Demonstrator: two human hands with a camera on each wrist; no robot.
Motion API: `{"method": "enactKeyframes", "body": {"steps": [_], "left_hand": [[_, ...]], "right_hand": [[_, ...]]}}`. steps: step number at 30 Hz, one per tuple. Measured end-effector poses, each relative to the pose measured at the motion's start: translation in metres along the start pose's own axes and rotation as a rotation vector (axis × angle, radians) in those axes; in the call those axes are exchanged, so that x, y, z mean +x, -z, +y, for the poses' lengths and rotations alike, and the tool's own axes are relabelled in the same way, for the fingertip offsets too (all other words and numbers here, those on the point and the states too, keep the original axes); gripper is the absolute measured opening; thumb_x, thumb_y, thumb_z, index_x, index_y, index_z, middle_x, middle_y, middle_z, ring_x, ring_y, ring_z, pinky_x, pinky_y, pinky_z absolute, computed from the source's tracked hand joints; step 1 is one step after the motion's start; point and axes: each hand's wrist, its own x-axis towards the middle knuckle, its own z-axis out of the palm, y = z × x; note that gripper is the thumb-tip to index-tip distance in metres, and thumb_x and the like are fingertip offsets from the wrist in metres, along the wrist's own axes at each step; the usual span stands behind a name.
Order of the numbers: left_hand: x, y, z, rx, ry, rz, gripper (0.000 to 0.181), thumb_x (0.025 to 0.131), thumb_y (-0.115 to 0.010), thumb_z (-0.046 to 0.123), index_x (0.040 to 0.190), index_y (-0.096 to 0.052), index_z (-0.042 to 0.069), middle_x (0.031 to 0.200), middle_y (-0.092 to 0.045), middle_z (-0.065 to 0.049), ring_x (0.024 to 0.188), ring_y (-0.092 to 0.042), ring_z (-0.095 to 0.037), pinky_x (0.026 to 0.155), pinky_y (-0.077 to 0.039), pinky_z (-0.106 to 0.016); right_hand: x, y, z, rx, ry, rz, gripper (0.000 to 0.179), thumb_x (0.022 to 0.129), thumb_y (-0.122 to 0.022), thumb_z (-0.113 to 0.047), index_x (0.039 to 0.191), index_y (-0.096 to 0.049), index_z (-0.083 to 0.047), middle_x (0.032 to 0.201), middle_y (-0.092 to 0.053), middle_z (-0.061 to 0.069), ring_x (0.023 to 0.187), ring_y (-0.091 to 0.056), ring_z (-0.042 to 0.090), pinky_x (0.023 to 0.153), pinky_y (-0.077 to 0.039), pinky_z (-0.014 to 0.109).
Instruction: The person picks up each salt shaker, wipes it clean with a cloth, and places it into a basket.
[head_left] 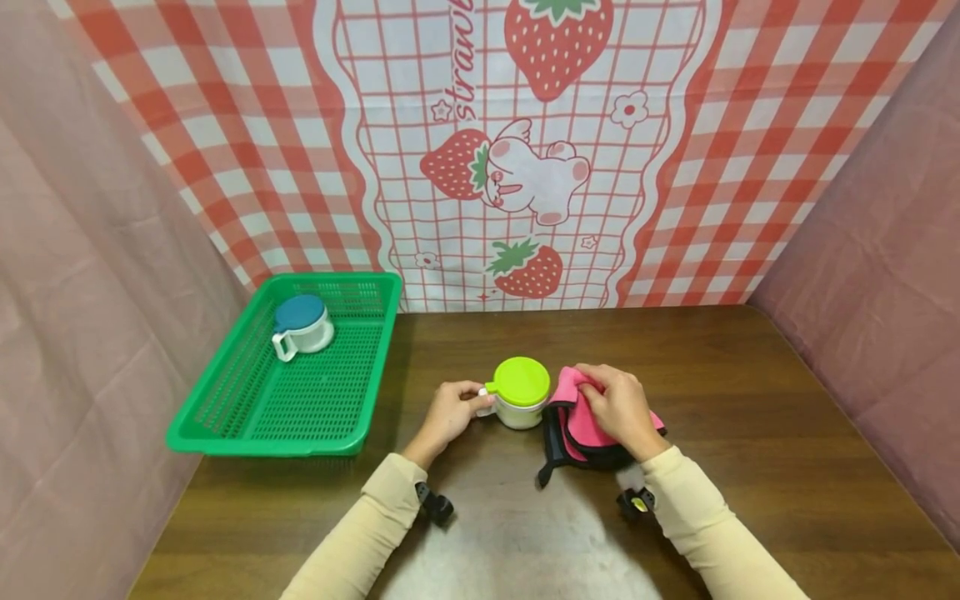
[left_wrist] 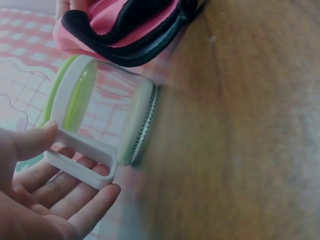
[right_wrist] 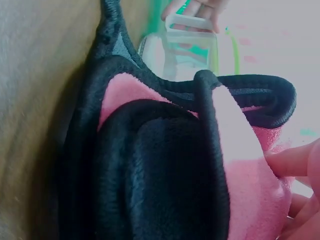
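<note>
My left hand (head_left: 447, 414) pinches the white handle (left_wrist: 82, 159) of a clear jar with a lime-green lid (head_left: 521, 381), thumb on the near side and fingers behind. The jar (left_wrist: 112, 107) stands upright on the table. To its right, my right hand (head_left: 618, 406) grips a folded pink cloth (head_left: 587, 423) with black edging, thumb and fingers bunching its upper part. The cloth's dark inner side (right_wrist: 167, 175) and a hanging loop (right_wrist: 112, 25) show in the right wrist view. One edge of the cloth comes right up to the jar's side.
A green basket (head_left: 378, 367) stands at the left of the brown wooden table (head_left: 750, 467), holding a similar jar with a blue lid (head_left: 302, 311). A red-and-white checked curtain with strawberries (head_left: 528, 271) hangs behind, and plain pink curtains (head_left: 862, 217) flank both sides.
</note>
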Motion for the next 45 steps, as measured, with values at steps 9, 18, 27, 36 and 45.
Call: {"method": "enactKeyframes", "body": {"steps": [9, 18, 27, 36, 45], "left_hand": [[0.001, -0.003, -0.003, -0.041, -0.001, 0.031, 0.025, 0.083, -0.075, 0.015, 0.099, -0.073, -0.004, 0.09, -0.073, -0.016, 0.069, -0.059, -0.009, 0.06, -0.048, -0.018], [0.0, -0.001, -0.002, -0.036, 0.001, 0.025, 0.026, 0.083, -0.076, 0.015, 0.099, -0.073, -0.004, 0.09, -0.073, -0.016, 0.066, -0.057, -0.006, 0.06, -0.048, -0.019], [0.001, -0.002, -0.004, -0.041, 0.006, 0.024, 0.024, 0.082, -0.076, 0.015, 0.098, -0.074, -0.003, 0.089, -0.073, -0.015, 0.066, -0.057, -0.008, 0.061, -0.048, -0.019], [-0.002, -0.002, -0.005, -0.031, 0.005, 0.021, 0.024, 0.083, -0.076, 0.014, 0.098, -0.073, -0.004, 0.088, -0.072, -0.015, 0.065, -0.057, -0.012, 0.06, -0.047, -0.021], [-0.001, -0.001, -0.003, -0.038, 0.015, 0.029, 0.024, 0.082, -0.076, 0.014, 0.098, -0.074, -0.004, 0.087, -0.072, -0.014, 0.064, -0.055, -0.008, 0.06, -0.046, -0.02]], "right_hand": [[0.008, 0.006, 0.001, -0.034, 0.078, 0.001, 0.023, 0.076, -0.076, 0.006, 0.098, -0.074, -0.001, 0.088, -0.074, 0.016, 0.081, -0.07, 0.031, 0.071, -0.054, 0.049], [0.018, 0.014, -0.003, -0.143, 0.109, -0.005, 0.024, 0.077, -0.074, 0.002, 0.1, -0.075, -0.004, 0.091, -0.073, 0.015, 0.085, -0.068, 0.034, 0.073, -0.053, 0.051], [0.035, 0.014, -0.004, -0.244, 0.232, 0.068, 0.024, 0.075, -0.073, 0.0, 0.099, -0.076, -0.006, 0.086, -0.072, 0.011, 0.079, -0.064, 0.031, 0.065, -0.052, 0.047], [0.046, 0.003, -0.009, -0.338, 0.333, 0.096, 0.022, 0.075, -0.075, -0.002, 0.097, -0.076, -0.007, 0.084, -0.07, 0.012, 0.082, -0.064, 0.03, 0.067, -0.052, 0.046], [0.044, -0.01, -0.02, -0.33, 0.559, 0.01, 0.019, 0.072, -0.074, 0.002, 0.089, -0.072, -0.008, 0.078, -0.063, 0.008, 0.075, -0.061, 0.027, 0.067, -0.053, 0.039]]}}
